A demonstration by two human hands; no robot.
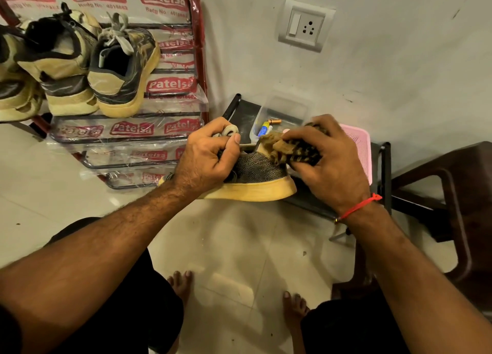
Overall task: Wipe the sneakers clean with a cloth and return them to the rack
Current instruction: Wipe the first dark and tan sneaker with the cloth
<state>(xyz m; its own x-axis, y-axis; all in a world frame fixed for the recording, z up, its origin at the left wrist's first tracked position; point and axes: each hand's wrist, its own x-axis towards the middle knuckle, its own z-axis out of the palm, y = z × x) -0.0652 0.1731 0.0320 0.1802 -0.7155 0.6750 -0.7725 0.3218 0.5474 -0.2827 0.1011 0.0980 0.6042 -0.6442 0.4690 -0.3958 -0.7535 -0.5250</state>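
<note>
Two hands busy: left hand (210,155) grips sneaker (255,179), right hand (327,162) clutches cloth (290,147); clear tub (286,108) holds battery (274,121)

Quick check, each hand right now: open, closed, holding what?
Left hand: closed, gripping the sneaker at its laces and collar.
Right hand: closed, holding the cloth against the sneaker's heel.
</note>
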